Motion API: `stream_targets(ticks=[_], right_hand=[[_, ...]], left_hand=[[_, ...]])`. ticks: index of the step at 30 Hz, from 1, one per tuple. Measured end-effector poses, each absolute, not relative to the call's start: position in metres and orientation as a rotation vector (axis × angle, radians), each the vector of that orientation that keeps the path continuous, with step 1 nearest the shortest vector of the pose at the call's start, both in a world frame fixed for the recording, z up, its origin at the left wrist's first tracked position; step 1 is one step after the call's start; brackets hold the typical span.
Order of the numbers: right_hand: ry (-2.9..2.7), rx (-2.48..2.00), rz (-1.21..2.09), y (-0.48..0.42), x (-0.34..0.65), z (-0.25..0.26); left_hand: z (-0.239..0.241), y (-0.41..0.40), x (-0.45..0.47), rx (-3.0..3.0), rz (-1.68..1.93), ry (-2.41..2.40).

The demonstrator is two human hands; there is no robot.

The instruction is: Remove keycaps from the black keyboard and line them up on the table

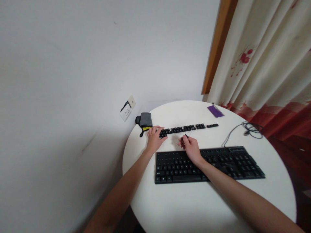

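My left hand [154, 139] rests at the left end of a row of loose black keycaps [176, 129], fingers and thumb apart and touching the keycaps there. Its fingertips partly hide the end of the row. Above the upper edge of a black keyboard [182, 166], my right hand [190, 145] is closed on a small black tool with thin wire, which looks like a keycap puller [185, 137]. The keyboard lies flat, and its upper left rows show small stubs instead of full keycaps. My right wrist and forearm cover part of its middle.
All of this is on a round white table [179, 205]. A grey and black cloth with yellow edging [145, 120] lies at the far left, by the wall socket [125, 112]. A purple packet [215, 111] sits at the back right. A coiled cable [252, 130] lies right of it.
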State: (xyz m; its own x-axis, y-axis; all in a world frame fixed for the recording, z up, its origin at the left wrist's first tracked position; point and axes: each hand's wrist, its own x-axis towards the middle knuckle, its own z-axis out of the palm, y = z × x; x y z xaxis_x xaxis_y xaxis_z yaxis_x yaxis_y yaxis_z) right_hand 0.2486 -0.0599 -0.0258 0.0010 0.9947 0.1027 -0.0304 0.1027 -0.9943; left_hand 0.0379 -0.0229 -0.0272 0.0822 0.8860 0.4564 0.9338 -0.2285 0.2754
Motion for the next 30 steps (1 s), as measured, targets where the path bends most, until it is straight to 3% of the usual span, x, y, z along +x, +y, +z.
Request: stream_targets(ticks=[30], right_hand=[[-1.251,-1.107,1.138,-0.061,0.248,-0.023]], left_hand=[[-0.027,-0.032,0.039,-2.234,-0.822,-1.905]])
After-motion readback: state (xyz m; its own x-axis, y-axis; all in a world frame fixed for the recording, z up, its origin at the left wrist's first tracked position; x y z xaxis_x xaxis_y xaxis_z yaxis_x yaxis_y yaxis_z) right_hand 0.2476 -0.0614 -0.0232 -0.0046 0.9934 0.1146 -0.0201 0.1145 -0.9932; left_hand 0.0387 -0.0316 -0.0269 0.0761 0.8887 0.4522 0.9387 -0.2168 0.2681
